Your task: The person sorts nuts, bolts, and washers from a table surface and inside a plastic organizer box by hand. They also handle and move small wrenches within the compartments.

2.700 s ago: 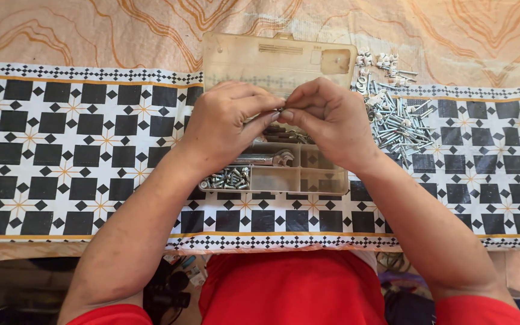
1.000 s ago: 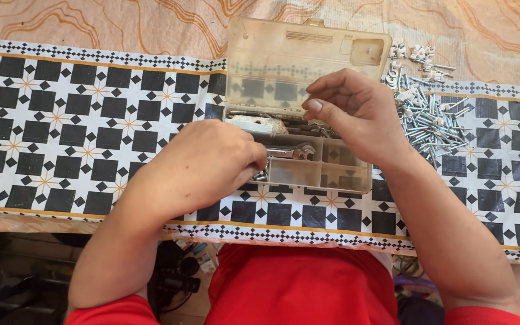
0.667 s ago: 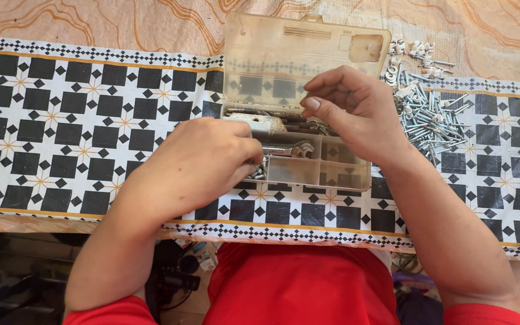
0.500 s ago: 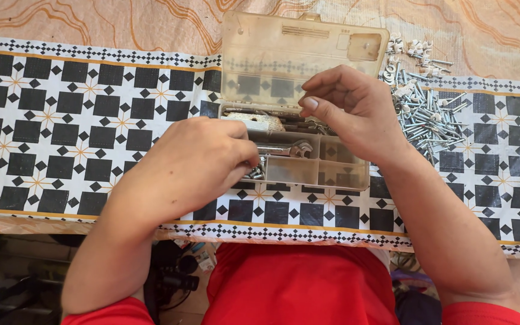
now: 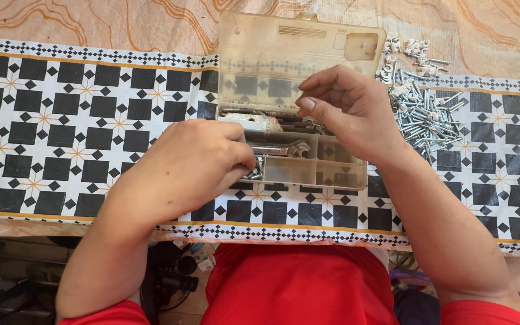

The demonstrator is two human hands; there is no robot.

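Digging into the clear plastic compartment box (image 5: 308,171) near the desk's front edge, the left hand (image 5: 194,162) is pinching small metal bolts (image 5: 254,173); the right hand (image 5: 350,111) is hovering, fingers curled together.

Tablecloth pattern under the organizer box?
Black squares and small diamonds on white, thin orange star lines, orange border stripes: tablecloth, head view.

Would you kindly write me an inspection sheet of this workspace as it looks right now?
Surface: black-and-white patterned cloth over a tan marbled table top.
Job's things: compartment box, lid open; small wrench and fasteners inside.
Clutter: pile of screws right of the box.
Hands: left hand reaches into the box's near-left compartment, fingers hidden; right hand pinches something too small to tell over the box.
Cables: nothing seen.
Surroundings: red clothing; dark objects on the floor.
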